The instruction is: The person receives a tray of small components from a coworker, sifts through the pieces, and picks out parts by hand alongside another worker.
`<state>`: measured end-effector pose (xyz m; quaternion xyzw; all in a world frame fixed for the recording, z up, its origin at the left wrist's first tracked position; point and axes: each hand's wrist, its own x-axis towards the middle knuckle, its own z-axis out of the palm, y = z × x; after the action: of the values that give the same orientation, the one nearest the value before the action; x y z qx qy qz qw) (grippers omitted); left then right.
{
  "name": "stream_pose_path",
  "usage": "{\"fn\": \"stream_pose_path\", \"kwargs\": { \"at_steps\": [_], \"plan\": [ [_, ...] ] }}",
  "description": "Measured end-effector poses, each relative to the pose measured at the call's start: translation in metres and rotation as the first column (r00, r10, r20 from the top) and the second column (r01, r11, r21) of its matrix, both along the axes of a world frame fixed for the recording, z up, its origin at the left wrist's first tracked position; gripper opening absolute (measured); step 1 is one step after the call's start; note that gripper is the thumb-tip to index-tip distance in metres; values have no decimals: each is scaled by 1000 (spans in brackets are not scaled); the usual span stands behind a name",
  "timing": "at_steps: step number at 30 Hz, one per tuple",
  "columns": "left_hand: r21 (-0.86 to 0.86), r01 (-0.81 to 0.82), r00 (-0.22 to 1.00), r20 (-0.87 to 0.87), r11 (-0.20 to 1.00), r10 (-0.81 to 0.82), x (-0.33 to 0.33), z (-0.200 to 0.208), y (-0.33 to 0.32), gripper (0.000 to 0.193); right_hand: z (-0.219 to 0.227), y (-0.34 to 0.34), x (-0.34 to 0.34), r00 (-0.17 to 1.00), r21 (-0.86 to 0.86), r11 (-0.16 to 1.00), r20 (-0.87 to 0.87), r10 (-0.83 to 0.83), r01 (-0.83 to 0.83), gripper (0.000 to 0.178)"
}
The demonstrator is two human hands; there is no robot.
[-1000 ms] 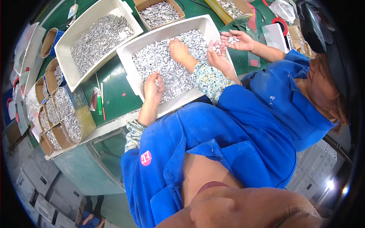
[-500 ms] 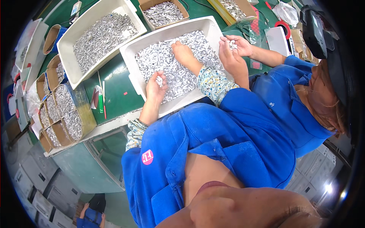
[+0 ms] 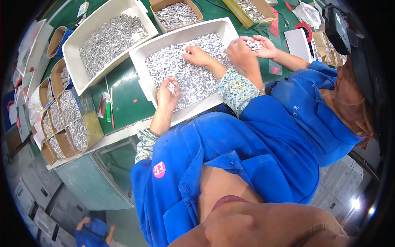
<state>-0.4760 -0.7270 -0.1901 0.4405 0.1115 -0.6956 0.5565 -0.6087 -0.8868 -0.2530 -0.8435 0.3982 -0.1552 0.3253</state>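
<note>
Left hand (image 3: 168,92): fingers clenched around a few silver pieces (image 3: 170,86), held over the near tray's front edge.
Held pieces, axis: too small to tell.
Near tray (image 3: 145,87): white, rectangular, on the green table (image 3: 123,101); long axis runs lower left to upper right; filled with short silver pieces lying in all directions.
Right hand (image 3: 198,56): palm down on the pile mid-tray; fingers bent into the pieces, grasp cannot be told.
Co-worker's hands (image 3: 253,47): at the tray's far right corner, cupping pieces.
Far tray (image 3: 82,84): white, same pieces.
Cardboard box (image 3: 196,12): same pieces.
</note>
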Motion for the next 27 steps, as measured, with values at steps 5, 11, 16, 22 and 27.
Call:
{"fn": "stream_pose_path", "kwargs": {
  "at_steps": [5,11,16,22,27],
  "plan": [
    [15,-15,1000,-8,1000,15,2,-3,-1,19,38,13,3,951,754,650,262,-163,-96,17],
    [34,-8,1000,-10,999,9,0,0,-4,20,29,15,-5,838,892,401,374,-398,-208,21],
    [20,-19,999,-33,1000,19,2,-6,-3,19,38,17,-6,937,833,552,220,-273,-35,17],
    [7,-8,999,-39,1000,8,2,-9,-3,19,39,22,-3,976,-20,979,-84,-202,201,15],
    [-2,-8,999,-46,1000,8,1,-11,-3,19,29,41,18,934,-130,978,-339,111,-163,11]
  ]
}}
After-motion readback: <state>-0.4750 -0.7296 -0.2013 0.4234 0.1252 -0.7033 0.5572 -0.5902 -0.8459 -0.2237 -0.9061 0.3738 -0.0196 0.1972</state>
